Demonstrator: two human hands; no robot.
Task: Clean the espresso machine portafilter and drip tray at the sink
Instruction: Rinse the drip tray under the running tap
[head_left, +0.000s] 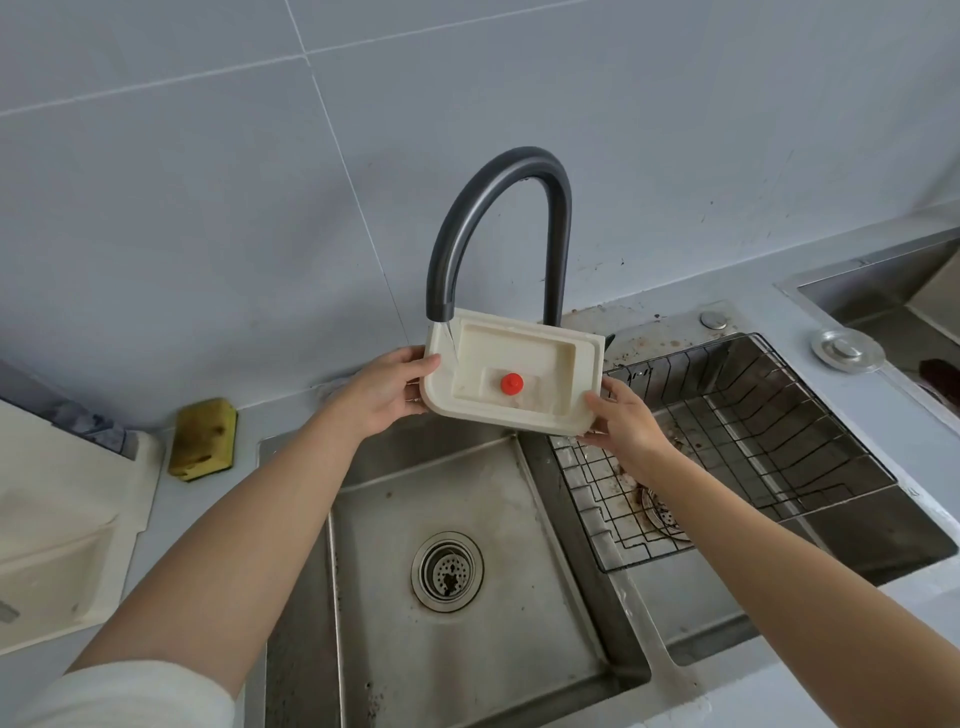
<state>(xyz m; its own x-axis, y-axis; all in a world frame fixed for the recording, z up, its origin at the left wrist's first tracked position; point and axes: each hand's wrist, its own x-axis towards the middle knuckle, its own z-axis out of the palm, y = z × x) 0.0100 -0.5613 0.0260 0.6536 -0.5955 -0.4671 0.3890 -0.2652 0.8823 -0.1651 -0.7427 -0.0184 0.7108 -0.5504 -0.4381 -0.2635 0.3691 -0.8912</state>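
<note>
I hold a cream plastic drip tray (524, 358) with a red float knob (511, 383) above the left sink basin (467, 597), right under the spout of the dark arched faucet (498, 223). A thin stream of water runs onto the tray's left part. My left hand (387, 387) grips the tray's left edge, thumb on top. My right hand (626, 415) grips its lower right corner. The tray is tilted toward me. No portafilter is in view.
A black wire dish rack (737, 436) sits in the right basin. A yellow sponge (203, 438) lies on the counter at the left, beside a cream machine part (62, 525). A metal drain lid (848, 350) rests on the counter at the right.
</note>
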